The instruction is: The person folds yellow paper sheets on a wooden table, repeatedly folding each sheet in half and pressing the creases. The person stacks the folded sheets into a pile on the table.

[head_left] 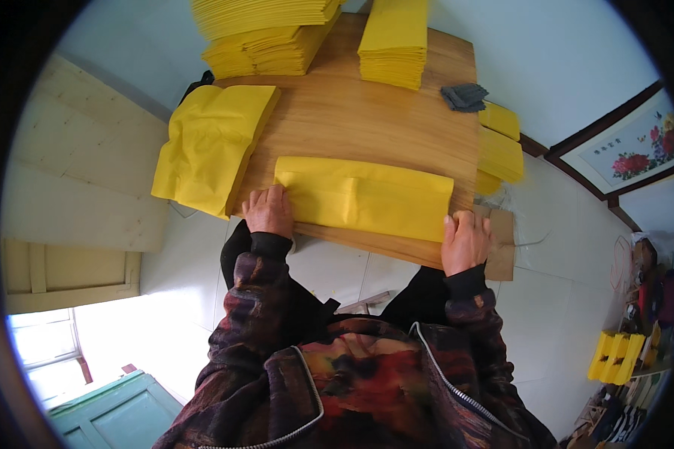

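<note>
Yellow paper (363,196) | long axis left-right | left hand (268,212), right hand (466,241) flat, no grip closed

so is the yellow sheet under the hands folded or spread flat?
Folded: the yellow paper sheet shows an overlapping flap edge across its middle; left hand and right hand press its ends.

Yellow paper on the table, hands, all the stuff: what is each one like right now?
Folded yellow sheet: flat, near table edge.
Left hand: palm down, pressing its left end.
Right hand: at its right end, on the table edge.
Loose yellow pile: rumpled, overhanging the table.
Yellow stacks: neat.
</note>
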The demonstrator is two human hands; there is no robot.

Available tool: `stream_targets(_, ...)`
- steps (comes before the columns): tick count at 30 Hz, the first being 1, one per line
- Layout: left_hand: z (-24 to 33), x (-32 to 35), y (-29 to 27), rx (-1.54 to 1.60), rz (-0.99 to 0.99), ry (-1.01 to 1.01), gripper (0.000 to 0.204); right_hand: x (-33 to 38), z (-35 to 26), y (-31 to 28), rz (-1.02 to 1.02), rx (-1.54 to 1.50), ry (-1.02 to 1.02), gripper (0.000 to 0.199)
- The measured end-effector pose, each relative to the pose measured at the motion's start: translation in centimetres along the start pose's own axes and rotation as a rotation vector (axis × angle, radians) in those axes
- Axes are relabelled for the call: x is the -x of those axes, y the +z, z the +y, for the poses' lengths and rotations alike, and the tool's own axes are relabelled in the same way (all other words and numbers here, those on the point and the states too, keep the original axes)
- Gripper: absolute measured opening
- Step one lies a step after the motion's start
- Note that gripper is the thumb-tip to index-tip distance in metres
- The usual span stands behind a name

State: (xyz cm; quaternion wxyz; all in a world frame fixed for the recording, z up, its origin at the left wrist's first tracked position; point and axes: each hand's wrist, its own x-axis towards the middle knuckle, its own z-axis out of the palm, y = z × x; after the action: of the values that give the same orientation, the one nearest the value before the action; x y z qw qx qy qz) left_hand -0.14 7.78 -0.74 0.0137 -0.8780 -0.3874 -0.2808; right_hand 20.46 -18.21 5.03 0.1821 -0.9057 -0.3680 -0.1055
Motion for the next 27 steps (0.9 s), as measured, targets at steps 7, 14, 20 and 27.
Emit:
stream_targets(7,-0.2,-0.2,0.0,-0.029,-0.027,0.041,0.006,1.6,-9.6,4.4,-0.193,-0.315,-0.574,0.075)
stream_targets(14,0.1,-0.2,-0.2,-0.013,-0.01,0.038,0.004,0.5,-8.9,7.5,-0.289,-0.178,-0.58,0.079)
stream_targets(20,-0.3,0.1,0.1,0.045,0.031,0.03,0.004,0.1,-7.9,7.4,-0.291,-0.218,-0.544,0.081)
stream_targets(27,-0.7,0.5,0.4,0.172,0.042,-0.129,0.008,0.6,-5.7,6.3,-0.318,-0.131,-0.407,0.089)
